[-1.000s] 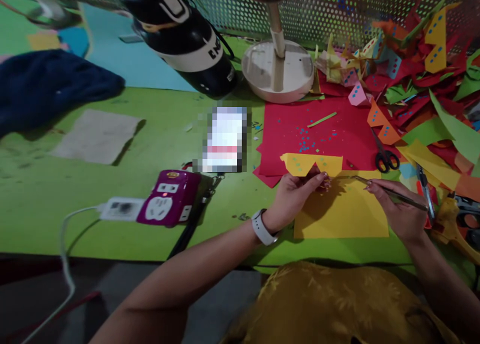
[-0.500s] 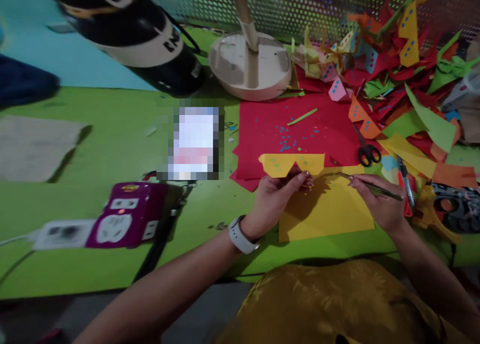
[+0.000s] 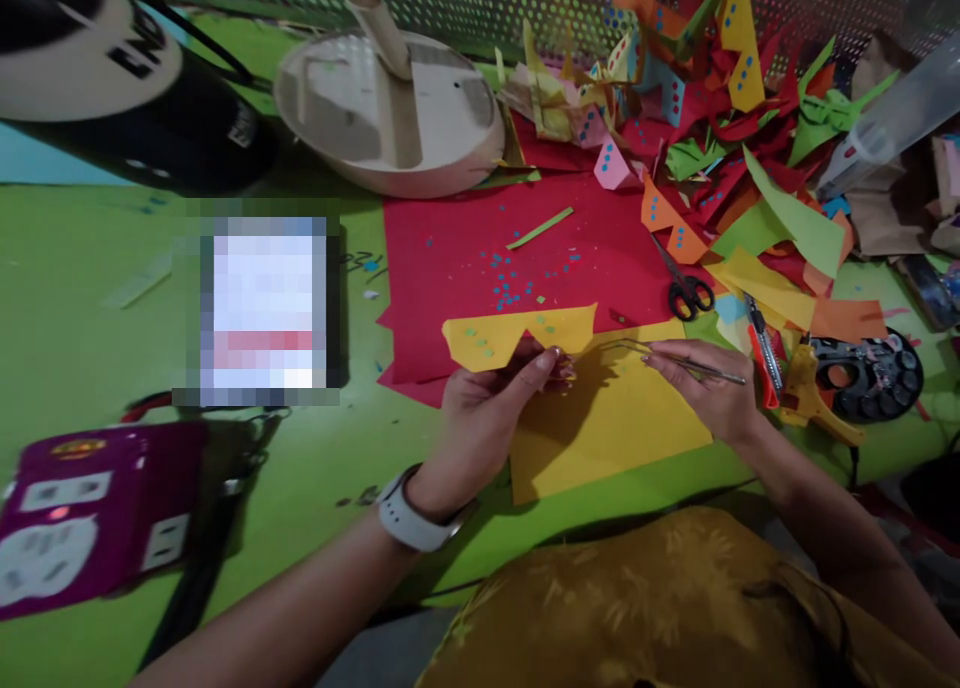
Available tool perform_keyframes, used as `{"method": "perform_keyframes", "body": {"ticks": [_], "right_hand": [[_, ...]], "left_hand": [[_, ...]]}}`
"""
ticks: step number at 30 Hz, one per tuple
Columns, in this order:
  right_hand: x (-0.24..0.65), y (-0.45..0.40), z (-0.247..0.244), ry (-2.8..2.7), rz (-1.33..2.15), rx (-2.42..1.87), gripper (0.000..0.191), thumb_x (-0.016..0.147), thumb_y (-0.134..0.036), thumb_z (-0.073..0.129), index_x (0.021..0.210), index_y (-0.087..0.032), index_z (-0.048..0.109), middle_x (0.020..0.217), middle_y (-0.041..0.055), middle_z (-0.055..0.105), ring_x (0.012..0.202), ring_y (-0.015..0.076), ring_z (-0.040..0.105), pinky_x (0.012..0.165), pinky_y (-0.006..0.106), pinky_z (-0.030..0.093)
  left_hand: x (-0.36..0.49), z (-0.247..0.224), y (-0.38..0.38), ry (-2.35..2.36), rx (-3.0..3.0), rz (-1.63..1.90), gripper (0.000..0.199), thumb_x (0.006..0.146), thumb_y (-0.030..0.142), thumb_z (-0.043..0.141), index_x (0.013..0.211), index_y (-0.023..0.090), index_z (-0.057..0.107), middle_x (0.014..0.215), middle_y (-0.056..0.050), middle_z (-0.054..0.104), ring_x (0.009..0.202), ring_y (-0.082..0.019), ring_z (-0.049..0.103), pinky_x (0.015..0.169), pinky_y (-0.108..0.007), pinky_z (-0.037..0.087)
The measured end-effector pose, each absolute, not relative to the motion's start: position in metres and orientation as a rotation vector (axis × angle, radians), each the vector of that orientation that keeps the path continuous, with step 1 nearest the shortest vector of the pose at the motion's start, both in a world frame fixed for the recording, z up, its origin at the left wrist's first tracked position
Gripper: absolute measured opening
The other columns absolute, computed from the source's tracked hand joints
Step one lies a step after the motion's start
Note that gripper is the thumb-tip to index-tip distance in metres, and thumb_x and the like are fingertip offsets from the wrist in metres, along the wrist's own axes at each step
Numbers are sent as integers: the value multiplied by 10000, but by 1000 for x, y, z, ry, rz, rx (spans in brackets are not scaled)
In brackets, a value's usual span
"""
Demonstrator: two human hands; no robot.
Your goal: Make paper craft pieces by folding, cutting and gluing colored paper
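My left hand [image 3: 491, 403] is closed on a yellow paper cutout [image 3: 480, 343] with a notch in its lower edge and small green dots on its face. The thumb is on top; the other fingers are partly hidden. In my right hand [image 3: 709, 388] is a pair of thin metal tweezers [image 3: 694, 366], tips pointing left, a short gap away from the cutout. Both hands are above a yellow paper sheet [image 3: 607, 428]. Beyond it lies a red sheet [image 3: 450, 258] with small blue dots [image 3: 510, 283] scattered over it and a narrow green strip [image 3: 540, 228].
Black scissors [image 3: 688, 296], a box cutter [image 3: 765, 348], a yellow glue gun [image 3: 814, 403] and a round black tray [image 3: 874, 378] lie to the right. Cut coloured papers [image 3: 750, 158] pile up behind. A lamp base [image 3: 442, 118], bottle [image 3: 172, 98], phone [image 3: 262, 298] and purple power socket [image 3: 97, 508] are leftward.
The view has swung to the right, so everything sits further left in it. The cutout is still in my left hand and the tweezers in my right, with little other movement.
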State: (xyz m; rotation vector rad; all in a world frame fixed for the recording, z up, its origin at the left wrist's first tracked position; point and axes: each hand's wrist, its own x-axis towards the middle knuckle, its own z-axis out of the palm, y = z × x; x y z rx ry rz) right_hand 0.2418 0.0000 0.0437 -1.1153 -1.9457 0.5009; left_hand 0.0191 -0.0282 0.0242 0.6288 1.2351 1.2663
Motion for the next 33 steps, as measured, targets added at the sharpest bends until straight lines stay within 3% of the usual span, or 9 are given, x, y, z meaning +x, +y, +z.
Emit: {"method": "perform_keyframes", "body": {"ticks": [12,24,33], "right_hand": [[240,0,46,-2002,420,-1051,63,899,-204,679,917,-228,734,816,15,795,688,159,757,613,262,616],[243,-2,46,-1964,481,-1082,148,875,-197,696,950,-310,756,852,-20,794,708,182,761,642,308,645],[250,-1,39,-1927,561,-1144,151,857,-207,713,970,-296,761,883,-9,794,746,199,765,682,343,653]], "left_hand": [[18,21,-29,1261,657,1260,283,678,441,836,804,207,738,766,-25,768,674,-171,715,653,-288,596],[23,29,-28,1258,654,1244,281,682,409,823,803,177,721,766,-39,764,664,-161,699,695,-311,602],[23,24,-25,1208,721,1261,231,727,396,774,807,192,702,779,-44,764,668,-162,700,696,-329,604]]}}
